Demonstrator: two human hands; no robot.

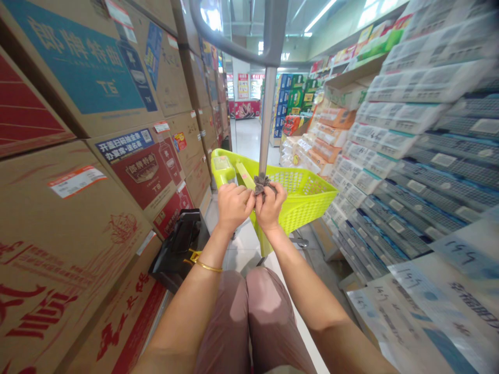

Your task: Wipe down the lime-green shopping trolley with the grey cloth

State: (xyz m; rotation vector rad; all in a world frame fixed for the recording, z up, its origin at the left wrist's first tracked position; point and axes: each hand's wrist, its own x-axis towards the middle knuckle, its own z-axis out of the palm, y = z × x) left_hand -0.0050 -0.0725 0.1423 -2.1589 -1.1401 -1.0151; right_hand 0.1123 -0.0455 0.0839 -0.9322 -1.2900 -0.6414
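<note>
In front of my knees, both hands are closed and close together. My right hand (pixel 270 206) has its fingers curled round a crumpled dark grey cloth (pixel 262 183), which bunches up above the fingertips. My left hand (pixel 233 206) is curled in a fist, its fingertips pinching at the cloth's left edge; most of that grip is hidden. Just behind the cloth rises a metal pole (pixel 267 119). A lime-green shopping basket (pixel 304 192) with perforated walls stands beyond my hands, its green handle (pixel 223 169) near my left hand.
Stacked cardboard cartons (pixel 109 104) wall the left side. A black box (pixel 181 244) sits on the floor by my left forearm. Piles of plastic-wrapped packs (pixel 409 166) line the right side. A grey curved frame (pixel 234 44) crosses overhead. The aisle floor (pixel 247 137) runs ahead.
</note>
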